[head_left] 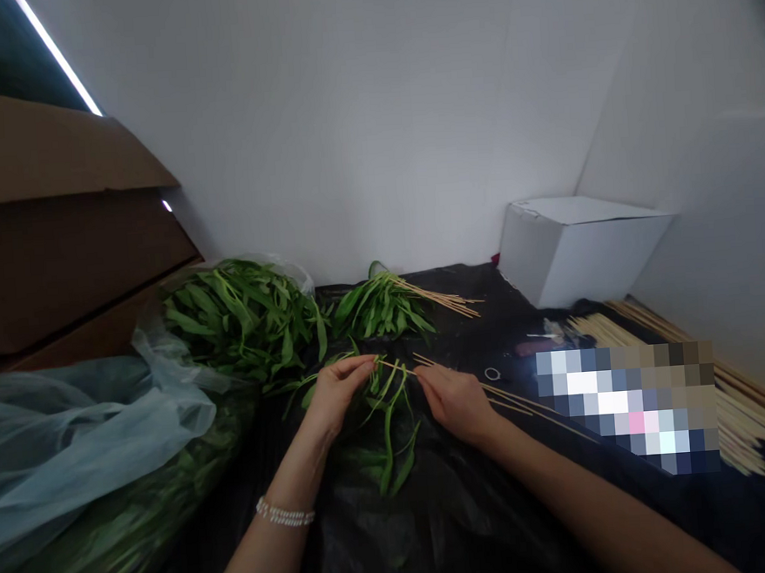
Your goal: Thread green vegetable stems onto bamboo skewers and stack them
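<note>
My right hand [456,399] is closed in a pinch on a thin wooden skewer [398,367], which points left. Long green leaves [389,447] hang from the skewer between my hands. The fingertips of my left hand [338,390] are pinched together at the skewer's left end, on a green leaf stem. Whether they also grip the skewer tip is too small to tell. Beyond my hands lies a bunch of skewers [442,297] with leaves [384,308] gathered on their left ends. Several bare skewers [528,403] lie beside and under my right hand.
Leafy greens [241,318] fill a clear plastic bag [175,423] at left, near a cardboard box [59,257]. Black plastic sheeting [375,549] covers the work surface. A white box [570,252] stands back right, by skewer piles [622,335], a ring [492,373] and a pixelated patch.
</note>
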`<state>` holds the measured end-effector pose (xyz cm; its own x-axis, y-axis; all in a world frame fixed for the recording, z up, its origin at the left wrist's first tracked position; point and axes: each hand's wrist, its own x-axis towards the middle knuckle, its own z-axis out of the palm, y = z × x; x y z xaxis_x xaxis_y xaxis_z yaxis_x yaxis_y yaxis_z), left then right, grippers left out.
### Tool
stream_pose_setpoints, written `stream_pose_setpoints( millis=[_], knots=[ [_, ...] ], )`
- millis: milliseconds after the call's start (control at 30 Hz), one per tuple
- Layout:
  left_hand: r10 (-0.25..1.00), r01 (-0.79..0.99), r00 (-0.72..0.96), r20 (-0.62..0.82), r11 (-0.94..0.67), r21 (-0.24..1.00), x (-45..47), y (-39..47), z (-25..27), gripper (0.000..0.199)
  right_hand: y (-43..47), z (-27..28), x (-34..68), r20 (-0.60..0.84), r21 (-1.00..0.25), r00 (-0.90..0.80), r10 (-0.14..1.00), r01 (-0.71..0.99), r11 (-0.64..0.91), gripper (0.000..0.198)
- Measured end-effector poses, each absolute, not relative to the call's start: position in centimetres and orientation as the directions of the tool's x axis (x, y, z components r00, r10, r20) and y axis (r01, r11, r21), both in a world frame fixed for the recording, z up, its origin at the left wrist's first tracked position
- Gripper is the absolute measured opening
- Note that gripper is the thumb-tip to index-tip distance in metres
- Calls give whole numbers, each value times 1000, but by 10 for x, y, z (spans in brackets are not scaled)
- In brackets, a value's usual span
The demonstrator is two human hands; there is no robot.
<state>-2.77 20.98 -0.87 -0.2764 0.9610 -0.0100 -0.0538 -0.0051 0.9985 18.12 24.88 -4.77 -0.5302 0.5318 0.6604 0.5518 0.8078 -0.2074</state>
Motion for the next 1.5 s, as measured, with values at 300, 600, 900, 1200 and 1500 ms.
stream_pose_setpoints(
  millis=[300,600,900,1200,1500],
  knots=[
    [960,-36,-280,-3,-7,999,-28,210,-9,35,248,-47,181,661,-189,-536,525,558,808,24],
    [950,95,-304,75,-48,994,-26,211,-11,30,248,-51,181,642,-156,-558,525,576,802,23],
    [921,206,-351,171,-102,973,-25,213,-15,28,250,-52,180,619,-159,-568,542,585,795,21],
    [952,-24,-305,34,-43,999,-26,211,-11,33,249,-52,181,617,-151,-570,543,591,792,22],
    [958,-107,-286,-32,2,994,-29,213,-15,34,248,-52,181,650,-172,-561,512,548,818,24]
  ],
)
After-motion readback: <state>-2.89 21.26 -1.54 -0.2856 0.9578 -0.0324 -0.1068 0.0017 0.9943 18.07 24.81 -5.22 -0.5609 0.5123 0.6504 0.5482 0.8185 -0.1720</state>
